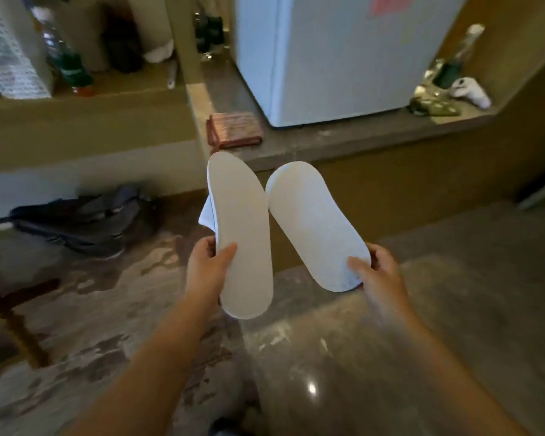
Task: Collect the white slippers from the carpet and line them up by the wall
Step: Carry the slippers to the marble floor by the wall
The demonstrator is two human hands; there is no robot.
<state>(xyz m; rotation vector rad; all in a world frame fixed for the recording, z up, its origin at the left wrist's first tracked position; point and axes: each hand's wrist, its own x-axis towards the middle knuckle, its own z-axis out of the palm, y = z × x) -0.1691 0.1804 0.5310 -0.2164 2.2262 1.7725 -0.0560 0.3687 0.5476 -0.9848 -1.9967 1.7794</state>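
Left hand (209,265) clamped on one slipper (241,234), right hand (378,270) pinching the other (315,226), soles up, held above the floor (343,357) before a low ledge (343,143). Collecting apparently done; next, lowering both side by side against the wall.

Glossy stone floor (343,372), white fridge (328,58) beyond

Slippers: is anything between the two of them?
No. In the head view the left slipper and right slipper are held side by side, soles to camera, with only a narrow gap showing the ledge front behind.
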